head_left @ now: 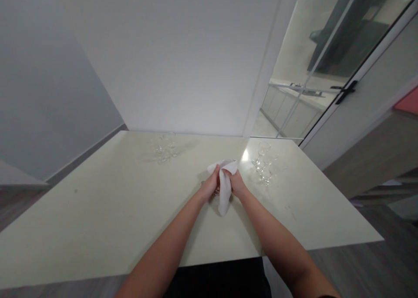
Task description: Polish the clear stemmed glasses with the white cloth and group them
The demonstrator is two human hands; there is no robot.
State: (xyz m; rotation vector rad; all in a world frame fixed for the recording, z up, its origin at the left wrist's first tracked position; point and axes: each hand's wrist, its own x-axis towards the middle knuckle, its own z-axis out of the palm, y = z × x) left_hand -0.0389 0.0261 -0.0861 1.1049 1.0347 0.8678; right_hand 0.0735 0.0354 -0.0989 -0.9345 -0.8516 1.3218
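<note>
Near the middle of the table, my two hands are close together around a white cloth point(224, 195). My left hand point(210, 185) is closed at the cloth's left side, on what looks like a stemmed glass point(216, 192). Only a little of that clear glass shows below the fingers; the cloth and my hands hide the rest. My right hand point(237, 183) is closed on the cloth, its fingers tucked into the folds. The cloth bunches up at the top and one end hangs toward me.
Clear stemmed glasses point(167, 148) stand at the back left of the pale glossy table point(107, 211). Several more glasses point(263, 165) are grouped to the right of my hands. A white wall rises behind the table, and a glazed door point(307, 85) is at the right.
</note>
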